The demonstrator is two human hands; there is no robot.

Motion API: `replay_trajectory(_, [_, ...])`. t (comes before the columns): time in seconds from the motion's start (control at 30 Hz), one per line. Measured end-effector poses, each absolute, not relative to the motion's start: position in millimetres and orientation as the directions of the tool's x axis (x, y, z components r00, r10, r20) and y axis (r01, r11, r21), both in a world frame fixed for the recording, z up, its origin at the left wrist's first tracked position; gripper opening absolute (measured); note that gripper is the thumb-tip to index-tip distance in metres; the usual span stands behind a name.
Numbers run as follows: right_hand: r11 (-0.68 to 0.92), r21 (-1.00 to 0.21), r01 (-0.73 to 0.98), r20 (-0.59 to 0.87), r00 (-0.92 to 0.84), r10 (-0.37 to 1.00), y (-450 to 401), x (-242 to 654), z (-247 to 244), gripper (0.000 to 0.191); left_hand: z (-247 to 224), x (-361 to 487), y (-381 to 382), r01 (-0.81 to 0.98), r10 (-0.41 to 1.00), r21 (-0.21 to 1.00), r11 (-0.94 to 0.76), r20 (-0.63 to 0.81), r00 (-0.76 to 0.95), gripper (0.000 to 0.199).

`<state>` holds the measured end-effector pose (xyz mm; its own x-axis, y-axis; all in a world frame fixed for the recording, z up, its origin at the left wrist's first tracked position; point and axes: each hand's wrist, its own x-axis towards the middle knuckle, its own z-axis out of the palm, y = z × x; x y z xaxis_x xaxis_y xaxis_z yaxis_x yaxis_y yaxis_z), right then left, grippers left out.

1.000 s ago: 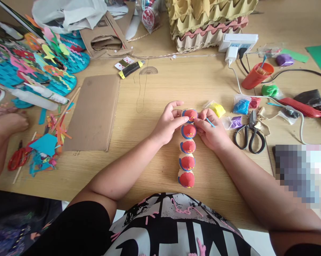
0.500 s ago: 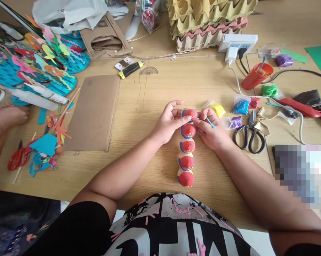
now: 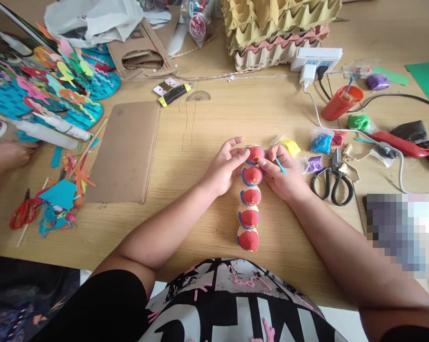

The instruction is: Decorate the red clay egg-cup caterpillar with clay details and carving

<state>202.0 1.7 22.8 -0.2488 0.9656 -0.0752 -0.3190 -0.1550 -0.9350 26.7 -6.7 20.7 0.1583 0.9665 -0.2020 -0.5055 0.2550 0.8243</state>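
Note:
A row of egg-carton cups (image 3: 251, 196), covered in red clay with blue edges and small yellow marks, runs up the table in front of me. My left hand (image 3: 225, 166) grips the left side of the farthest cup (image 3: 255, 154), thumb on its red top. On the right side, my right hand (image 3: 283, 173) touches the same cup with its thumb and holds a thin blue tool (image 3: 280, 166) between its fingers. Beyond my right hand lies a bag of yellow clay (image 3: 289, 146).
Black-handled scissors (image 3: 333, 183), blue clay (image 3: 321, 142) and a red cup (image 3: 341, 102) are at the right. A cardboard sheet (image 3: 123, 152) and paper scraps (image 3: 61, 199) lie left. Egg trays (image 3: 278, 33) stand at the back. Another person's hand (image 3: 14, 154) rests at the left edge.
My left thumb has shifted slightly up and left on the farthest cup, uncovering more of its red face. My right thumb has moved a little as well.

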Motion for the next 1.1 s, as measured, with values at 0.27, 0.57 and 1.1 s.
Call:
replay_trajectory(0.27, [-0.172, -0.922, -0.348, -0.083, -0.255, 0.963, 3.1, 203.1, 25.6, 0.066, 21.3, 31.5, -9.4, -0.509, 0.911, 0.764, 0.396, -0.255, 0.325, 0.051])
replay_trajectory(0.57, [-0.014, -0.915, -0.403, 0.039, -0.123, 0.992, 8.2, 212.2, 38.3, 0.045, 19.1, 27.6, -9.6, -0.575, 0.878, 0.665, 0.475, -0.324, 0.351, 0.046])
replay_trajectory(1.1, [-0.013, -0.975, -0.224, 0.041, -0.238, 0.970, 10.0, 216.8, 16.5, 0.036, 36.3, 36.9, -12.8, -0.703, 0.838, 0.484, 0.521, -0.447, 0.313, 0.018])
